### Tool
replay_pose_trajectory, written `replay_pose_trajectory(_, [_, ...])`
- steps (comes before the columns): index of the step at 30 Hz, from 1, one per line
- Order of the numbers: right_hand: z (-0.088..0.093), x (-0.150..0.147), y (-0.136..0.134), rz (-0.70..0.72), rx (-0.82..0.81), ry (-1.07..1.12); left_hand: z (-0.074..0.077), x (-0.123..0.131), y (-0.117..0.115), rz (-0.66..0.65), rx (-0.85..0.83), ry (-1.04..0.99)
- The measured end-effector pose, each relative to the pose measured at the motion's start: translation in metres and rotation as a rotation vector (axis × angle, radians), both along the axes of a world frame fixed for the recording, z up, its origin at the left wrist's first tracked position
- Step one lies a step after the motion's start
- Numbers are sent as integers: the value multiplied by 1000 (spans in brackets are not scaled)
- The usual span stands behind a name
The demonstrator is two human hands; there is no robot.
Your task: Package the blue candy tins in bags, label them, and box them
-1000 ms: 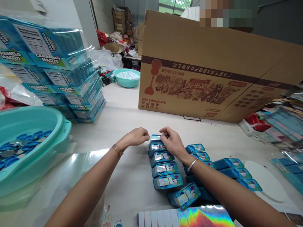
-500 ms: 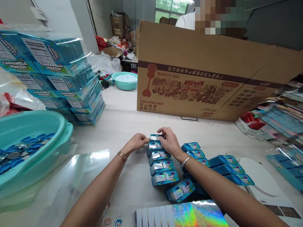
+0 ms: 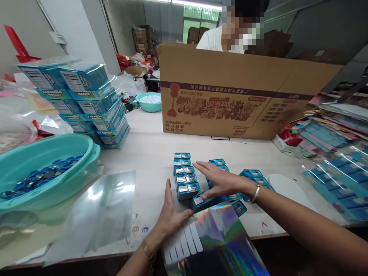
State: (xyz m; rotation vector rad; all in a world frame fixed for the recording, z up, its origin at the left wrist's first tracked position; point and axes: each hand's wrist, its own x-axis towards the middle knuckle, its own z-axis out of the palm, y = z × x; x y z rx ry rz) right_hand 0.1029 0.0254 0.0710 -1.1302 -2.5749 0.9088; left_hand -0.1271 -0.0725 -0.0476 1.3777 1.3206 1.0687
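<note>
Small blue candy boxes with shiny sticker seals lie in a row on the pale table. More blue boxes lie to their right. My left hand is open, fingers straight, at the left side of the nearest box and touching the top edge of a holographic sticker sheet. My right hand is open and flat, palm down, over the boxes just right of the row. Neither hand holds anything.
A teal basin of blue caps stands at left, with stacked shrink-wrapped packs behind it. A clear plastic sheet lies near the front edge. A large cardboard box stands across the table, a person behind it. Packaging piles fill the right.
Both hands left the farthest box, where they pressed a sticker, and came back toward me. They went from pinched to flat and open. The camera view tilted up and back.
</note>
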Motion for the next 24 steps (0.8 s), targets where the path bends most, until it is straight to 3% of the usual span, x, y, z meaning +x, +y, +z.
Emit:
replay_pose_trajectory(4, [-13,-26,26,-201,-13,61,-9,51,-25,125,-3,7])
replay_pose_trajectory(6, [-16,-42,47,-332,-48,121,-7,66,-24,211,31,69])
replay_pose_trajectory(9, [-22,-64,67,-525,-234,306,-5,72,-16,274,83,102])
replay_pose_trajectory(12, [-39,-83,72,-621,-346,475,-8,63,-6,226,132,80])
replay_pose_trajectory(18, [-74,-127,81,-669,-308,638,-23,26,7,194,201,120])
replay_pose_trajectory(24, [-73,-189,100,-632,-331,648,-17,-40,26,136,145,78])
